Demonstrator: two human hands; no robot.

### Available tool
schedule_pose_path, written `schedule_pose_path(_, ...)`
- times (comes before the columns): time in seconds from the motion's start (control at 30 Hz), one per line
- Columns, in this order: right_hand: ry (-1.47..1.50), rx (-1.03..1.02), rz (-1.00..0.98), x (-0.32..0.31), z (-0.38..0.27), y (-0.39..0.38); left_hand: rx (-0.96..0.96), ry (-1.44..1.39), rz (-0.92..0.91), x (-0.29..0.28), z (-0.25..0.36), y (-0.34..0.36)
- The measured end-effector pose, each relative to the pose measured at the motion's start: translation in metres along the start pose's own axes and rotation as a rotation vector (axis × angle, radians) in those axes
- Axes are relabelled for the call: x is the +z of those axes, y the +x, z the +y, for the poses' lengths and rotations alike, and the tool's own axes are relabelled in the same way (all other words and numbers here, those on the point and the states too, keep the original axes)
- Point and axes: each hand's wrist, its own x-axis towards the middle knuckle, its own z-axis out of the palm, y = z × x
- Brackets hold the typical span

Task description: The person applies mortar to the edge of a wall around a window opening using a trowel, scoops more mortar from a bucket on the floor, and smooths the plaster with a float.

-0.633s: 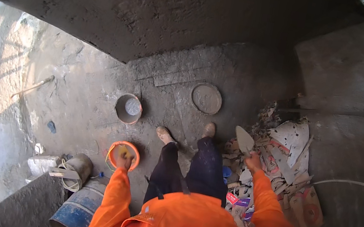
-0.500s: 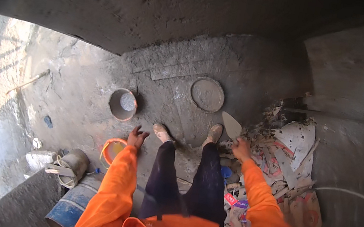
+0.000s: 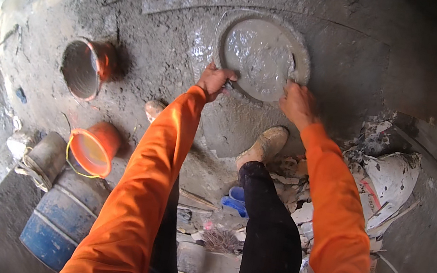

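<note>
My round shallow pan [image 3: 260, 57], grey, coated with wet cement, lying flat on the gritty floor, both rims gripped.

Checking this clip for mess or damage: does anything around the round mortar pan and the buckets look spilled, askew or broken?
Yes. An orange bucket lies tipped on its side left of the person's legs, and torn sacks and rubble are heaped to the right. Both hands, left hand and right hand, grip the round mortar pan, which sits flat.

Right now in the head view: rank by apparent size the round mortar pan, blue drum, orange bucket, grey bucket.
1. Round mortar pan, held at its rim by the left hand and right hand.
2. Blue drum, partly cut off and nearer the camera, so unsure against the pan.
3. Grey bucket and orange bucket: alike.
</note>
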Motion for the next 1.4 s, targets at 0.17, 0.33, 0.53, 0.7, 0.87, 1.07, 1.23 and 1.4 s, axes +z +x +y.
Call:
schedule_pose_path(0.17, 0.410, -0.029, 0.014, 0.036, 0.028, -0.002, 0.172, -0.102, -0.025, 0.045, -0.014, -0.016)
schedule_pose_path(0.33, 0.756, -0.013, -0.076, 0.041, 0.027, -0.029, 0.247, -0.210, 0.043, 0.041, -0.030, -0.028)
schedule_pose_path(0.53, 0.255, -0.162, 0.171, 0.020, 0.028, -0.075, 0.179, -0.188, 0.036, 0.020, -0.035, -0.028)
schedule_pose_path(0.7, -0.196, -0.124, 0.257, -0.007, 0.009, -0.067, 0.198, -0.171, 0.051, 0.024, -0.027, -0.036)
schedule_pose_path(0.87, -0.133, -0.043, 0.047, 0.029, 0.016, -0.006, 0.215, -0.134, 0.036, 0.036, -0.024, -0.038)
schedule_pose_path(1.07, 0.632, -0.040, -0.134, 0.046, 0.014, -0.001, 0.185, -0.171, 0.024, 0.027, -0.022, -0.037)
schedule_pose_path(1.23, 0.649, -0.048, -0.103, 0.036, 0.025, -0.033, 0.228, -0.327, 0.067, 0.040, -0.019, -0.055)
schedule_pose_path(1.4, 0.563, -0.047, -0.038, 0.023, 0.021, -0.071, 0.236, -0.334, 0.147, 0.023, 0.002, -0.097)
